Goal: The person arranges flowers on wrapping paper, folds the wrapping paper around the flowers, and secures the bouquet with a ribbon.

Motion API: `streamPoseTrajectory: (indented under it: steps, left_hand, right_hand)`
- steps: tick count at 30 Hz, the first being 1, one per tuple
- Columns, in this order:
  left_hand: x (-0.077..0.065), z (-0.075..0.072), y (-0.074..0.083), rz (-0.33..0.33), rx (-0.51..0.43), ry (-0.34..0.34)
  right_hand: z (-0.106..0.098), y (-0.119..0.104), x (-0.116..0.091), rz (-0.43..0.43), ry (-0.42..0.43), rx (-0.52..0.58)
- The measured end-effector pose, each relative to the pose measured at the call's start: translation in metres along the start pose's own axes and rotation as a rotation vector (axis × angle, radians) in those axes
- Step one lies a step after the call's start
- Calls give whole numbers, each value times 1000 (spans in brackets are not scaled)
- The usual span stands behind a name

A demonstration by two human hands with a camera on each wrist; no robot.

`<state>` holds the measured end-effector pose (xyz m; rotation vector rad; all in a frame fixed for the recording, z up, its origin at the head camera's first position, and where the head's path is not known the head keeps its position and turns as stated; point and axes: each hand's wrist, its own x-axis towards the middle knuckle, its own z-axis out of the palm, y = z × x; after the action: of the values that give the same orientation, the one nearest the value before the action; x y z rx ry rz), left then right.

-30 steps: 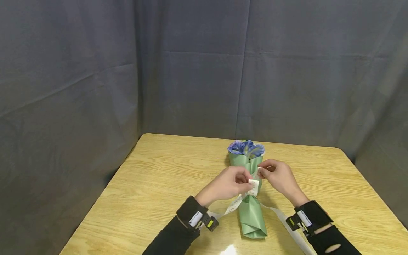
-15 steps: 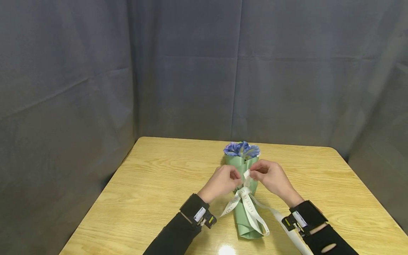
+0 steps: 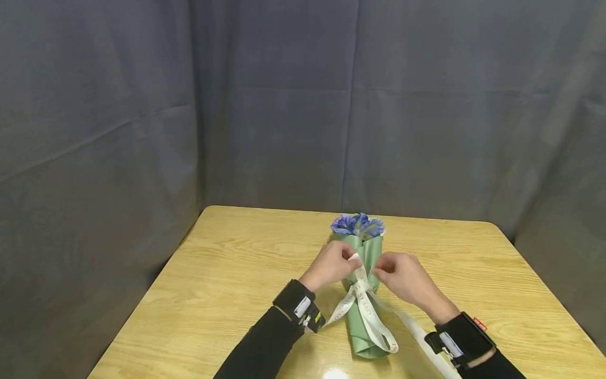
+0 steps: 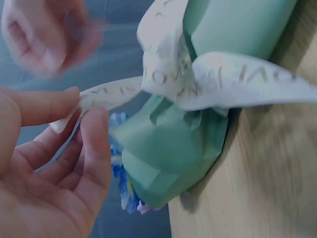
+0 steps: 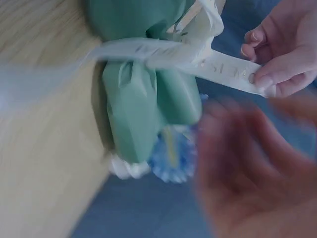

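Observation:
A bouquet of blue-purple flowers (image 3: pixel 358 225) lies on the table in green wrapping (image 3: pixel 356 331). A white printed ribbon (image 3: pixel 371 323) is tied around its middle, with a loop hanging toward the near end. My left hand (image 3: pixel 333 263) pinches the ribbon's upper end between thumb and index finger, drawn up from the knot (image 4: pixel 166 74). Just right of that end, my right hand (image 3: pixel 404 276) hovers above the wrapping with fingers loosely bent. It is blurred in the right wrist view, where no ribbon shows between its fingers.
The wooden table (image 3: pixel 255 252) extends around the bouquet to rounded far corners. A long ribbon tail (image 3: pixel 421 337) runs toward the near right, under the right wrist. Grey curtains (image 3: pixel 274 131) stand behind and at both sides.
A ribbon loop held in my left hand dropped along the wrapping. The upper ribbon end then passed from my right hand to my left, and my right hand drew slightly away.

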<state>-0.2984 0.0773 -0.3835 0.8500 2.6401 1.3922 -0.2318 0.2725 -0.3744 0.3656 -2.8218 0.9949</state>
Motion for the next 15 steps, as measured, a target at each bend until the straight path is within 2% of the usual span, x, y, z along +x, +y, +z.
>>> streamPoseTrajectory:
  steps: [4, 7, 11, 15]
  left_hand:
    - [0, -7, 1, 3, 49, 38]
    - [-1, -10, 0, -5, 64, 41]
    - [-1, -11, -4, -10, 61, 48]
    - [-1, -14, -9, -14, 62, 51]
  right_hand:
    - [-6, -2, -30, 60, -357, -60]
    - [1, -3, -48, 76, -522, -59]
    - [15, -3, -57, 37, -580, 1]
    - [10, 5, -49, -15, -553, 117]
